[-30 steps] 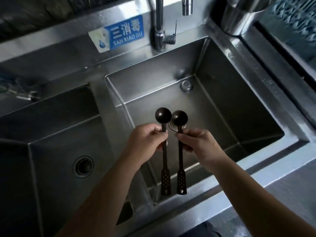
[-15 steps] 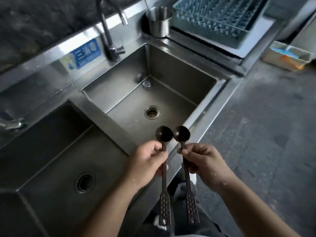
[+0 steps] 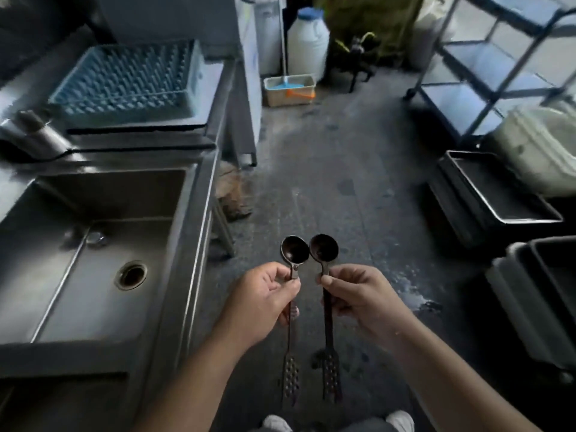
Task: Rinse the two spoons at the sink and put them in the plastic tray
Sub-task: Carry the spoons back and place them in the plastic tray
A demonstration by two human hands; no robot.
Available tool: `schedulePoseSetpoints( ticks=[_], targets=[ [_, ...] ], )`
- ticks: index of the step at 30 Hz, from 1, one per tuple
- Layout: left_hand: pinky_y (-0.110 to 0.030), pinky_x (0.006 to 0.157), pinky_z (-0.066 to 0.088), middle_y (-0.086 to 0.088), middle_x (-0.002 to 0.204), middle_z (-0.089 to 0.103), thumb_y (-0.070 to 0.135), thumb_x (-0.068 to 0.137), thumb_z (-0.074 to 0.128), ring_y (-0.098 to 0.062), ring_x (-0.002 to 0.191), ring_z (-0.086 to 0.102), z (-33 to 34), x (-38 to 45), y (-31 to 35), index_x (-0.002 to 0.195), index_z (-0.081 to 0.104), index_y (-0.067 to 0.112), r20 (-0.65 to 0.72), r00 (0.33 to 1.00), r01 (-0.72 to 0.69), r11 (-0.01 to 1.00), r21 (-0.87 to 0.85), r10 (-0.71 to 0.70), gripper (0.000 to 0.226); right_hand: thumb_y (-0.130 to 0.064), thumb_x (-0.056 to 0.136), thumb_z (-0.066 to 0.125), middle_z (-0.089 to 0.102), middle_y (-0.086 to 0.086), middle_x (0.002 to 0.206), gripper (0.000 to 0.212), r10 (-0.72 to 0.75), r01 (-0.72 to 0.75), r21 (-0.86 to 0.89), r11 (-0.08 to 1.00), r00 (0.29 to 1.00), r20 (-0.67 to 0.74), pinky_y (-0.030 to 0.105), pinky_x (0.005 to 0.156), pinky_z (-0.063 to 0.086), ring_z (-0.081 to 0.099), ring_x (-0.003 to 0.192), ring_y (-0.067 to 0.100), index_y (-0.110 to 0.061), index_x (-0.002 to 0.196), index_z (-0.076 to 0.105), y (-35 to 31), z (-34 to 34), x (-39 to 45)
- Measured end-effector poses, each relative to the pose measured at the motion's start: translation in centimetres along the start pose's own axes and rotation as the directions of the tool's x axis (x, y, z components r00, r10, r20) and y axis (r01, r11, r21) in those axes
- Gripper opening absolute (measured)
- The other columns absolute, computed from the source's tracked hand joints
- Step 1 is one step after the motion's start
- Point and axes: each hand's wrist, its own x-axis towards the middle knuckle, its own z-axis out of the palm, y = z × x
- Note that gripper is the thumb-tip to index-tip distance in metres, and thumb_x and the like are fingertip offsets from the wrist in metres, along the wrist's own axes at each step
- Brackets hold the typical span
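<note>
At the far left a steel sink point(image 3: 174, 232) sits with its drain point(image 3: 131, 275) showing in the basin floor. Behind it, on the counter, lies a blue plastic tray point(image 3: 124, 79) with a spiked grid inside; it is well apart from both hands. Right of the sink's edge, over the dark floor point(image 3: 358, 188), the left hand point(image 3: 265, 300) is closed around the stem of one dark spoon point(image 3: 294, 249), pinching it just below the bowl, with the perforated handle end hanging down below the fist. Just beside it, the right hand point(image 3: 358, 294) grips a second spoon point(image 3: 324, 248) the same way, thumb and forefinger pressed on the stem under the bowl. Both spoons stand roughly upright, bowls up, and the two bowls touch or nearly touch at their rims. Neither spoon is over the sink. Below the hands, two light shoes point(image 3: 400, 422) show at the bottom edge. Further back stand a white jug point(image 3: 308, 45) and a small bin point(image 3: 290, 90) on the floor. At the right are dark metal pans point(image 3: 498, 194) and a wheeled rack point(image 3: 486, 67).
</note>
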Motion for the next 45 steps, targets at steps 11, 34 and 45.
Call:
schedulePoseSetpoints(
  ticks=[11,34,45],
  targets=[
    [-0.018,0.038,0.042,0.003,0.048,0.055,0.007,0.089,0.064,-0.012,0.045,0.064,27.2,1.8,6.9,0.080,0.059,0.005,0.364,0.931,-0.019,0.995,0.096,-0.017,0.011,-0.022,0.083,0.074,0.057,0.002,0.060,0.010,-0.041,0.082,0.101,0.991,0.932,-0.361,0.022,0.047,0.036,0.051,0.047,0.008,-0.012,0.081,0.072,-1.2,-23.6,-15.7],
    [-0.022,0.039,0.038,-0.003,0.051,0.064,0.013,0.090,0.065,-0.017,0.044,0.059,75.6,3.3,14.7,0.081,0.059,0.011,0.936,0.319,-0.161,0.964,0.210,-0.151,0.011,-0.019,0.089,0.072,0.066,0.004,0.060,0.014,0.115,0.257,0.203,0.945,0.321,-0.940,0.016,0.042,0.038,0.059,0.046,0.008,-0.014,0.077,0.077,0.8,-56.1,-39.3],
    [-0.025,0.048,0.052,-0.009,0.063,0.063,0.011,0.091,0.063,-0.015,0.055,0.066,96.2,7.3,20.2,0.083,0.062,0.004,0.978,0.066,-0.303,0.930,0.209,-0.198,0.010,-0.021,0.091,0.067,0.065,0.003,0.063,0.022,0.243,0.331,0.251,0.910,0.064,-0.968,0.014,0.046,0.039,0.058,0.049,0.009,0.000,0.083,0.071,-1.4,-71.4,-42.3]
  ],
)
